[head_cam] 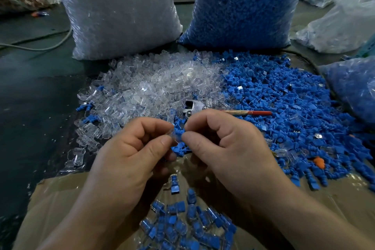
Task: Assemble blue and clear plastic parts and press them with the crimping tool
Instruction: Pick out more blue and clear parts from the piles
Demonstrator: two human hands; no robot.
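My left hand (134, 148) pinches a clear plastic part (172, 135) between thumb and forefinger. My right hand (221, 142) pinches a blue plastic part (179, 133) the same way, and the two parts meet between my fingertips. Behind my hands lies the crimping tool (194, 106), its metal head among the clear pieces and its red handle (253, 112) pointing right. A heap of clear parts (152, 83) spreads to the left and a heap of blue parts (284, 97) to the right. Several joined blue-and-clear pieces (182, 223) lie on cardboard (60, 199) near me.
Two tall plastic sacks stand at the back, one of clear parts (119, 10) and one of blue parts (243, 6). More bags (345, 16) crowd the right side. A grey cable (40, 45) runs across the dark tabletop at the left. An orange piece (319, 162) lies at the right.
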